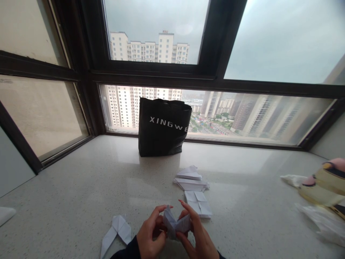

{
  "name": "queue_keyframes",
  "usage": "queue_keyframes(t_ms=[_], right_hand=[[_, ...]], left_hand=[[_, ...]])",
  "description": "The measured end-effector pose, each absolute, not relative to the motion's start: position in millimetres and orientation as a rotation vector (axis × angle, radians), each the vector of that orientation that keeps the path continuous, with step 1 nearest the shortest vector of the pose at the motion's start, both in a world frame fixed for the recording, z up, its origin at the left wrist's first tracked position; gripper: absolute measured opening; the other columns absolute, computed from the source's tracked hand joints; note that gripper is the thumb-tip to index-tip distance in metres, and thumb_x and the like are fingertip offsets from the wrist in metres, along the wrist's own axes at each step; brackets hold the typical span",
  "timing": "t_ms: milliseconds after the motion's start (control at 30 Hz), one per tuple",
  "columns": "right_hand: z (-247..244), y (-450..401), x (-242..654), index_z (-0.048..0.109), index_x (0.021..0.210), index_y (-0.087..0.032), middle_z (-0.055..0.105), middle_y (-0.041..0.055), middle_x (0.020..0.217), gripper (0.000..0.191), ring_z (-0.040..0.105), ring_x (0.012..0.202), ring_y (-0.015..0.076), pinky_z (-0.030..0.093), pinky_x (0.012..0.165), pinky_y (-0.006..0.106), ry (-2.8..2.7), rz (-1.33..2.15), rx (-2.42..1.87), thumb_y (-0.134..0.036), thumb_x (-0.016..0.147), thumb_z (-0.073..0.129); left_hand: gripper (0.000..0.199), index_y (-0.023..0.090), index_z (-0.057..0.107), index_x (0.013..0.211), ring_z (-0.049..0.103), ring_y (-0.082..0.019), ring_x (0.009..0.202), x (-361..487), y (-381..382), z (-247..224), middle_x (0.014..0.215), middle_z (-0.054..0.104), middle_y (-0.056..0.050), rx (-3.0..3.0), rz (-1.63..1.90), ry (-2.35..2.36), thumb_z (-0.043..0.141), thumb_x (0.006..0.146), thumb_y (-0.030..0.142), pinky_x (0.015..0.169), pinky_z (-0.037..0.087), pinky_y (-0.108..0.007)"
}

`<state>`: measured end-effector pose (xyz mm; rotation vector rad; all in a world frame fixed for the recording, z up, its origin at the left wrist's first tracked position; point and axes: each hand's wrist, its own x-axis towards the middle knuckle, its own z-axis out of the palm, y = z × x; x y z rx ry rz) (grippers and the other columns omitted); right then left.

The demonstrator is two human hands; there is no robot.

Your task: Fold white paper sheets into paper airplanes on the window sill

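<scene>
Between my two hands is a small folded paper piece (172, 225), white with pointed flaps that spread apart at the top. My left hand (152, 232) pinches its left side with thumb and index finger. On the other side, my right hand (198, 232) grips the right flap between thumb and fingers. Just beyond the right hand lies a folded paper square (198, 203) with crossing creases. Behind it are folded paper shapes (190, 178) with slanted ends. Left of my left hand, another folded paper figure (117, 230) rests on the speckled white counter (81, 201).
A black bag (164, 129) with white lettering stands against the window. Yellow and pink plush-looking things (323, 183) and clear plastic wrapping (320, 223) are at the right edge. Part of a white object (5, 214) shows at far left.
</scene>
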<state>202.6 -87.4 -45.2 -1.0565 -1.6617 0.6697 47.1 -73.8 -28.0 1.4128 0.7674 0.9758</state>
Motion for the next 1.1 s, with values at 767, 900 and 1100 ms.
queue_keyframes(t_ms=[767, 900, 1100], right_hand=[[-30.9, -79.9, 208.1, 0.05, 0.063, -0.016, 0.046, -0.0027, 0.056, 0.014, 0.041, 0.048, 0.0096, 0.033, 0.044, 0.019, -1.812, 0.831, -1.332, -0.028, 0.071, 0.051], [-30.0, -81.7, 207.5, 0.053, 0.065, -0.017, 0.05, -0.0014, 0.057, 0.006, 0.044, 0.05, 0.011, 0.032, 0.046, 0.02, -1.959, 0.717, -1.315, -0.021, 0.069, 0.052], [-33.0, -82.6, 207.0, 0.054, 0.065, -0.018, 0.052, -0.0013, 0.056, 0.005, 0.044, 0.049, 0.0112, 0.032, 0.045, 0.019, -1.979, 0.674, -1.315, -0.021, 0.069, 0.051]], left_hand=[[0.031, 0.019, 0.05, 0.098, 0.051, -0.02, 0.087, -30.5, -48.9, 19.5, 0.095, 0.057, -0.007, 2.156, 0.782, 1.445, 0.046, 0.068, 0.024, 0.075, 0.04, -0.032], [0.026, 0.015, 0.057, 0.079, 0.051, -0.024, 0.076, -73.0, -42.1, 14.9, 0.078, 0.057, -0.008, 2.254, 0.491, 1.868, 0.046, 0.066, 0.034, 0.07, 0.037, -0.036], [0.019, 0.019, 0.052, 0.06, 0.049, -0.019, 0.06, -75.5, -41.0, -2.8, 0.06, 0.05, 0.001, 2.181, 0.313, 1.886, 0.061, 0.045, 0.028, 0.056, 0.036, -0.026]])
